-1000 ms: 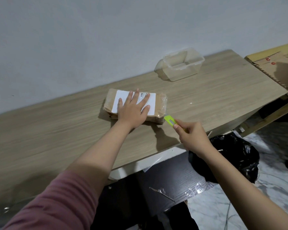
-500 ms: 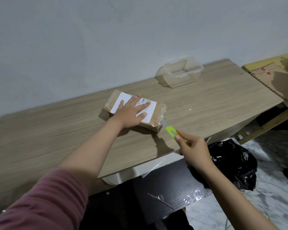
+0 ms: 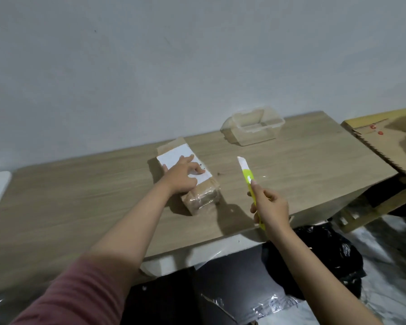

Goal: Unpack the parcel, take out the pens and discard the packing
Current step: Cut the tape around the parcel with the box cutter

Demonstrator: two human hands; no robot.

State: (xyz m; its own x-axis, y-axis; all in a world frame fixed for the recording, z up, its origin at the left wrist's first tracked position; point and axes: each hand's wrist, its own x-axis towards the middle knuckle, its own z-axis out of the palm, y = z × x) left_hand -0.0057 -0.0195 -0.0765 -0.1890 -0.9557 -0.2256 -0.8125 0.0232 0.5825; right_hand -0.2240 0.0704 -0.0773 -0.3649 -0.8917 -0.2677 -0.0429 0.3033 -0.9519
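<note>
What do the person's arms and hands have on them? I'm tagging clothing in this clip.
The left arm wears a dusty-pink long sleeve pushed up, forearm bare. The right arm is bare as far as the frame shows; no sleeve is in view. Both the left hand and right hand are ungloved, with no rings, watch or bracelet visible.

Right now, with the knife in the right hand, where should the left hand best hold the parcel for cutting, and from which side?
Press from above on the white label, at the far half of the parcel. Its top is flat and broad, so the left hand can pin it to the table. That probably leaves the taped near end free for the knife in the right hand.
</note>
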